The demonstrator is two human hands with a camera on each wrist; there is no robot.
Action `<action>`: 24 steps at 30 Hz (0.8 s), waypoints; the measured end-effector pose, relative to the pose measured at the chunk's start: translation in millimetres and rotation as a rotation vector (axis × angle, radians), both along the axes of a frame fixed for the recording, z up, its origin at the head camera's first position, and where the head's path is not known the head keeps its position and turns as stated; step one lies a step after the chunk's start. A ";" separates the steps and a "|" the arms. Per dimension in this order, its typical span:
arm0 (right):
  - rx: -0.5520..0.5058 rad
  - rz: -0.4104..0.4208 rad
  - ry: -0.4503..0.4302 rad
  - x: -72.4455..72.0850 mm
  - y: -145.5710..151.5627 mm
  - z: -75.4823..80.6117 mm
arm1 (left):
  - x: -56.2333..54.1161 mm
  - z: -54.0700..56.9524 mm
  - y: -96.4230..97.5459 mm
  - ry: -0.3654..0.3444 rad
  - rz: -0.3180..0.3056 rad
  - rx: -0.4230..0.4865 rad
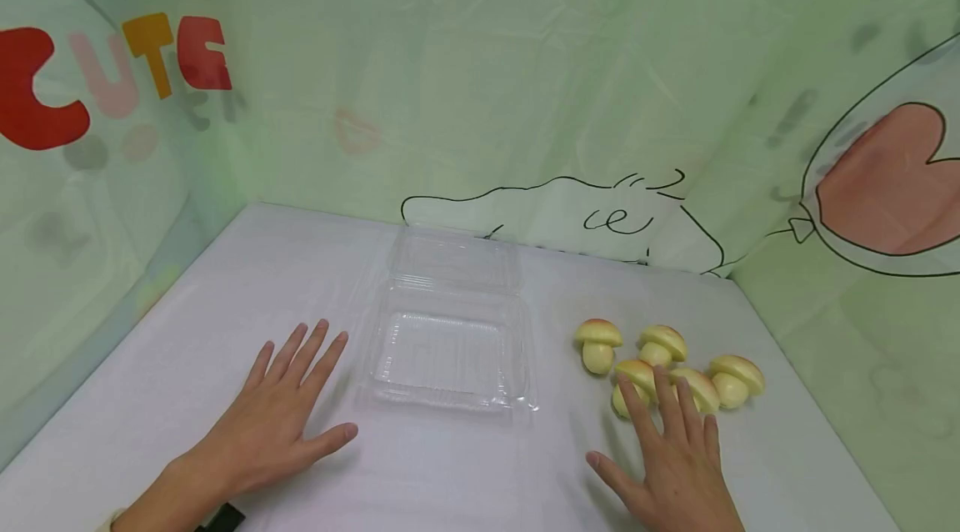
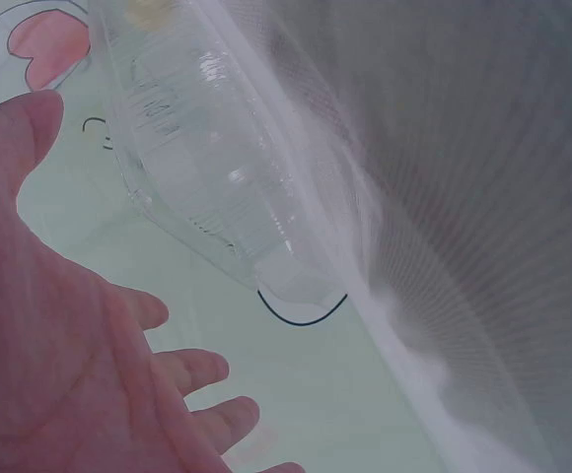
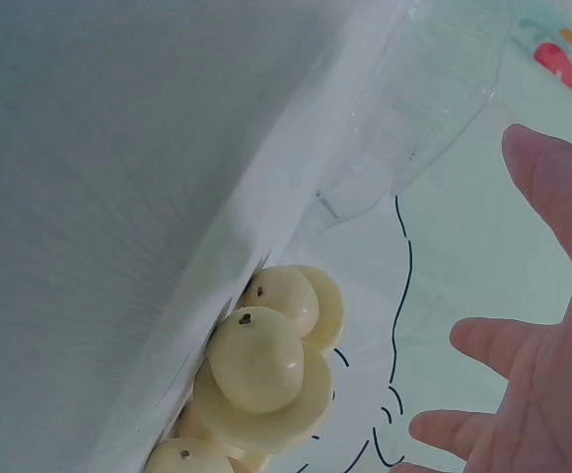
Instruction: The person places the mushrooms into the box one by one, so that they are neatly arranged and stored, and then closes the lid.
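Observation:
My left hand [image 1: 273,424], fingers spread and straight, is over the table left of a clear plastic clamshell box [image 1: 446,353]. The box lies with its lid [image 1: 455,258] folded back toward the rear wall. On the right, my right hand [image 1: 678,465] is also spread and holds nothing; its fingertips overlap the nearest toy mushrooms in the head view. Several pale yellow mushrooms with orange-tinged caps lie in a loose group, among them one at the left [image 1: 598,344] and one at the right [image 1: 735,380]. In the right wrist view, mushroom stems [image 3: 256,360] show dark spots at their bases.
A white cloth covers the table [image 1: 457,474]. Green printed fabric walls [image 1: 480,82] stand behind and at both sides, with "CUTE" lettering [image 1: 202,52] at left and a heart balloon drawing [image 1: 885,182] at right. A small black object [image 1: 223,518] sits by the left wrist.

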State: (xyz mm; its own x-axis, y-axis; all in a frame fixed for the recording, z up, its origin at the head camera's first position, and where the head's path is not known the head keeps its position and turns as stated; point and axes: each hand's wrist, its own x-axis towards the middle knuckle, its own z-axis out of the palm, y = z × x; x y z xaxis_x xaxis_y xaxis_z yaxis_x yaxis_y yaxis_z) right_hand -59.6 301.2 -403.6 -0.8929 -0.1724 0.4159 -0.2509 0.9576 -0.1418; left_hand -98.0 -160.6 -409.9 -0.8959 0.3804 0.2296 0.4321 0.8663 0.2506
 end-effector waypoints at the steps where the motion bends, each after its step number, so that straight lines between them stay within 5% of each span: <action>1: 0.001 0.001 0.002 -0.2 0.2 0.0 | -0.1 0.2 0.2 0.000 0.000 0.001; 17: 0.046 -0.001 0.035 -2.6 3.2 -0.4 | -0.2 -0.4 1.1 -0.008 0.000 0.008; 24: 0.022 0.014 0.049 -4.7 5.0 -0.2 | -0.6 3.5 1.6 -0.075 -0.006 0.086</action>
